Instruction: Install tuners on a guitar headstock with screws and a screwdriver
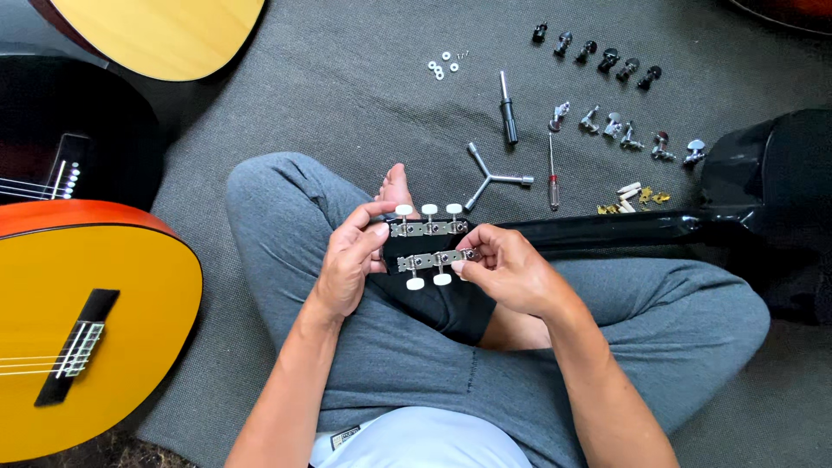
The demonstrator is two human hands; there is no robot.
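A black guitar lies across my lap, its neck running right to the body. The headstock sits between my hands and carries two metal tuner plates with white knobs. My left hand grips the left end of the headstock, thumb near the upper plate. The fingers of my right hand pinch the right end of the lower tuner plate.
On the grey mat lie a three-way wrench, a black-handled driver, a small red screwdriver, white washers, black tuners, chrome tuners and small brass parts. Yellow guitars lie at left.
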